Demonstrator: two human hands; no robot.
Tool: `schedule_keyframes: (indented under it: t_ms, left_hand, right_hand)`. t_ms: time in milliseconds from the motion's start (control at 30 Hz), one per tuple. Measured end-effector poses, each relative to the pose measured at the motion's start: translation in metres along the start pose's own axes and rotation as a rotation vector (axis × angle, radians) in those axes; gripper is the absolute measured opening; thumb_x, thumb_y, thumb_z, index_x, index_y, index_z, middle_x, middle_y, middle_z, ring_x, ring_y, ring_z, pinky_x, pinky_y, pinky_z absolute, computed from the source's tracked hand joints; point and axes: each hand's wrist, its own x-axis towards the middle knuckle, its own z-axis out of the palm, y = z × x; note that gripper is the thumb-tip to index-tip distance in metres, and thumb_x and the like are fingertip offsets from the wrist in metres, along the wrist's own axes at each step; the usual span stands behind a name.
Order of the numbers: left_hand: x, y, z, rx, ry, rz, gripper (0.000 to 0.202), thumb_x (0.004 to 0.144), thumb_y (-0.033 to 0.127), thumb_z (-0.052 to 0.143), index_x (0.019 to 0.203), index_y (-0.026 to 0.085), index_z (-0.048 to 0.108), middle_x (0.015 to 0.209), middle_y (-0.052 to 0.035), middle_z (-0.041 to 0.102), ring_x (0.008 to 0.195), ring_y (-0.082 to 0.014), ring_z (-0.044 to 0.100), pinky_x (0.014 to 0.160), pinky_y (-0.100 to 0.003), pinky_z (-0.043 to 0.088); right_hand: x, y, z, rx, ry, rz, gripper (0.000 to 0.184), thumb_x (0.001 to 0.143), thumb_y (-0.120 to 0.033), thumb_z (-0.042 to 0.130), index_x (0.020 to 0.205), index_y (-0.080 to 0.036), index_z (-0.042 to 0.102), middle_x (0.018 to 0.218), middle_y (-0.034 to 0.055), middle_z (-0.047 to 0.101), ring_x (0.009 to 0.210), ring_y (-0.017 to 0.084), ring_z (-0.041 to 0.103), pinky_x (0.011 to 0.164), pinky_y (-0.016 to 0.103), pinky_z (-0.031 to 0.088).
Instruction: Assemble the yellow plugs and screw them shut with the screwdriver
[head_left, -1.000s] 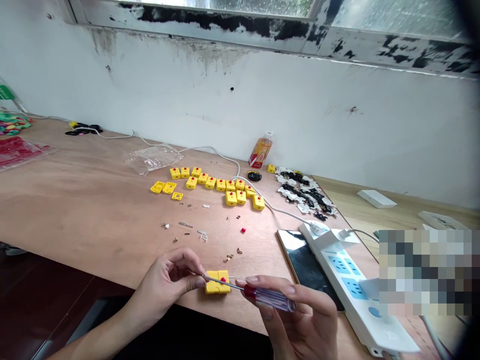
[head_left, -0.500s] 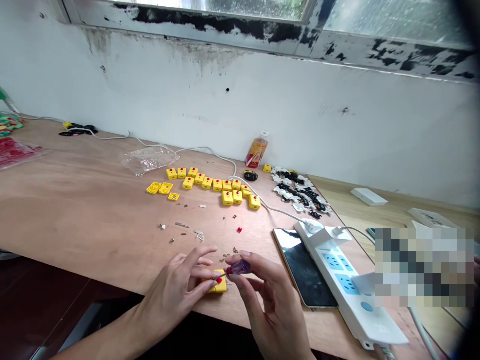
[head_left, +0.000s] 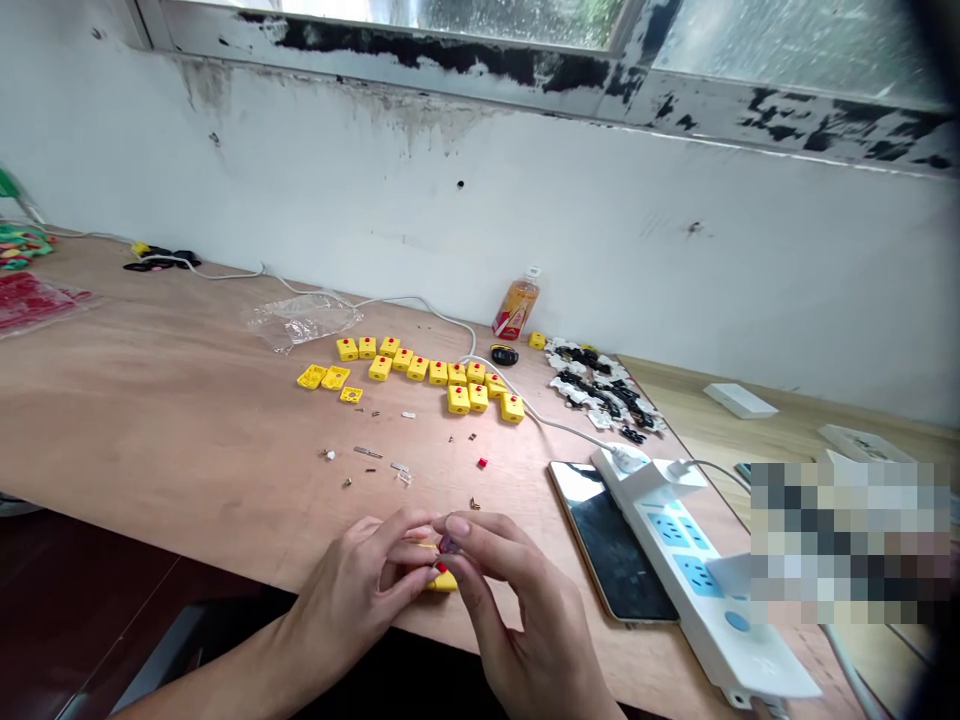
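Note:
My left hand and my right hand meet low in the view, near the table's front edge. Between them, my left fingers grip a yellow plastic housing with a red spot, mostly hidden. My right fingers pinch a small screwdriver with a translucent purple handle. Only a little of the handle shows, and its shaft and tip are hidden by my fingers. Small metal parts lie loose on the table just beyond my hands.
Several yellow housings stand on the wooden table, beyond a transparent plastic bag and a heap of black and white parts. To the right lie a phone and a white power strip.
My hands have drawn closer together. The screwdriver, earlier held out with its shaft showing, now sits hidden in my fingers against the yellow housing.

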Motion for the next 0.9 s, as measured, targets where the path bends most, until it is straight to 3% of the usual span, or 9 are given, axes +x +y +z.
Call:
schedule_keyframes:
  t_ms: [133, 233, 333, 400, 467, 533, 700, 833, 900]
  left_hand:
    - [0.0, -0.001, -0.001, -0.05, -0.017, 0.019, 0.014, 0.09, 0.015, 0.064, 0.098, 0.022, 0.073, 0.098, -0.0027, 0.077, 0.088, -0.0198, 0.071, 0.082, -0.03, 0.056]
    - [0.002, -0.003, -0.003, -0.099, -0.026, 0.008, 0.01, 0.09, 0.016, 0.067, 0.09, 0.021, 0.075, 0.094, -0.0034, 0.076, 0.089, -0.0206, 0.07, 0.081, -0.03, 0.055]
    - [0.003, -0.007, -0.004, -0.166, -0.059, 0.014, 0.007, 0.089, 0.018, 0.074, 0.094, 0.023, 0.077, 0.103, -0.003, 0.077, 0.098, -0.0217, 0.069, 0.088, -0.031, 0.053]
    - [0.003, -0.01, -0.004, -0.188, -0.079, -0.007, 0.011, 0.086, 0.02, 0.079, 0.096, 0.022, 0.076, 0.102, -0.0024, 0.077, 0.095, -0.021, 0.07, 0.086, -0.03, 0.052]
    - [0.002, -0.012, -0.003, -0.184, -0.084, -0.021, 0.013, 0.084, 0.019, 0.081, 0.096, 0.02, 0.075, 0.097, -0.0021, 0.077, 0.092, -0.0206, 0.07, 0.083, -0.029, 0.052]
    - [0.002, -0.012, -0.002, -0.17, -0.069, -0.003, 0.013, 0.082, 0.015, 0.081, 0.093, 0.019, 0.075, 0.097, -0.0022, 0.077, 0.093, -0.0207, 0.07, 0.084, -0.029, 0.051]
    - [0.002, -0.012, -0.001, -0.145, -0.065, 0.021, 0.016, 0.084, 0.014, 0.08, 0.097, 0.02, 0.074, 0.099, -0.0019, 0.077, 0.095, -0.0206, 0.069, 0.085, -0.029, 0.051]
    - [0.003, -0.014, 0.0, -0.154, -0.045, 0.043, 0.015, 0.084, 0.015, 0.08, 0.096, 0.021, 0.074, 0.1, -0.0025, 0.077, 0.096, -0.0216, 0.069, 0.088, -0.031, 0.052]
    - [0.003, -0.014, 0.001, -0.141, -0.04, 0.04, 0.015, 0.082, 0.016, 0.082, 0.094, 0.021, 0.074, 0.099, -0.0025, 0.077, 0.094, -0.0218, 0.069, 0.086, -0.031, 0.053]
  right_hand:
    - [0.0, 0.0, 0.004, 0.039, 0.048, 0.055, 0.043, 0.095, -0.001, 0.056, 0.127, -0.029, 0.053, 0.127, 0.0084, 0.07, 0.118, 0.021, 0.07, 0.09, 0.035, 0.065]
    - [0.008, 0.003, 0.008, 0.061, 0.052, 0.034, 0.036, 0.092, -0.002, 0.062, 0.115, -0.028, 0.056, 0.1, 0.0027, 0.072, 0.09, 0.017, 0.075, 0.074, 0.029, 0.066]
    - [0.017, 0.009, 0.012, -0.028, 0.176, -0.045, 0.035, 0.086, -0.004, 0.072, 0.108, -0.027, 0.059, 0.083, -0.0028, 0.061, 0.068, 0.013, 0.066, 0.06, 0.025, 0.061]
    - [0.019, 0.011, 0.012, -0.074, 0.183, -0.079, 0.037, 0.086, -0.005, 0.072, 0.114, -0.026, 0.058, 0.092, 0.0004, 0.063, 0.076, 0.015, 0.069, 0.066, 0.029, 0.064]
    - [0.016, 0.012, 0.013, -0.029, 0.08, -0.035, 0.041, 0.091, -0.004, 0.063, 0.125, -0.026, 0.053, 0.113, 0.0083, 0.068, 0.1, 0.021, 0.073, 0.078, 0.036, 0.066]
    - [0.012, 0.013, 0.014, 0.058, 0.011, 0.04, 0.043, 0.094, -0.002, 0.056, 0.128, -0.027, 0.049, 0.125, 0.0108, 0.067, 0.113, 0.023, 0.071, 0.082, 0.037, 0.067]
    - [0.001, 0.018, 0.018, 0.036, 0.25, -0.033, 0.047, 0.084, 0.002, 0.071, 0.114, -0.029, 0.053, 0.09, -0.002, 0.062, 0.077, 0.013, 0.069, 0.064, 0.026, 0.062]
    - [0.001, 0.015, 0.012, 0.108, 0.041, 0.046, 0.038, 0.093, -0.002, 0.059, 0.117, -0.028, 0.047, 0.117, 0.0085, 0.069, 0.103, 0.021, 0.073, 0.079, 0.038, 0.066]
    - [0.002, 0.014, 0.009, 0.132, 0.019, 0.076, 0.032, 0.094, -0.003, 0.059, 0.112, -0.028, 0.048, 0.112, 0.007, 0.072, 0.099, 0.021, 0.075, 0.077, 0.036, 0.066]
